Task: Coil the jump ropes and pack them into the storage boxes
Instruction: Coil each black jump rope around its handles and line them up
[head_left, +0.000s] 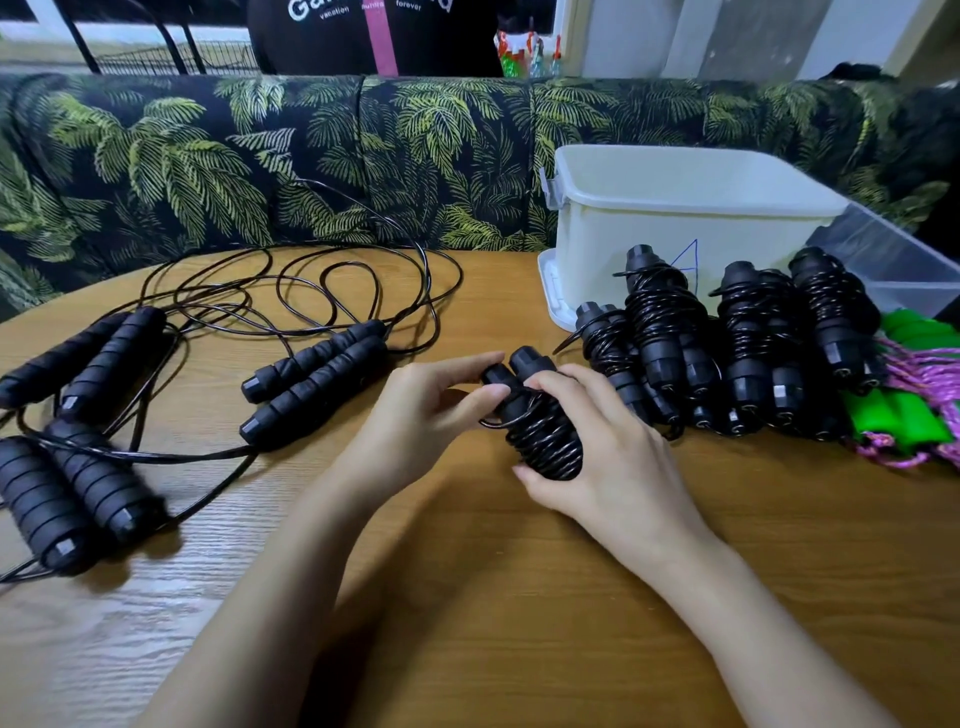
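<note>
- The wound jump rope (540, 436) sits in the middle of the counter (467, 597). Its two handles lie side by side, with thin black cord coiled round them.
- The right hand (597, 441) is curled round the bundle from its right side, fingers over the coils. The left hand (431, 410) pinches the top turns of cord just below the handle caps. Both hands are clamped on this one rope, close together.
- Handling, as I judge it: the cord looks thin, glossy and springy, so the coils may slip or spring loose if the grip eases. The handles look like padded foam, so probably soft, grippy and light.
- The best hold seems to be round the coiled middle, squeezing the cord against both handles, with the free end tucked under a turn.
- Finished bundles (748, 343) lie in a row towards the far right corner, just in front of the white storage box (623, 260). A clear box (893, 260) stands beside it at the right edge.
- Unwound ropes (311, 374) lie across the left half, their loops running towards the far edge. These would likely snag, so lifting them by the paired handles looks wisest.
- A green-handled pink rope (904, 415) lies at the right edge.
</note>
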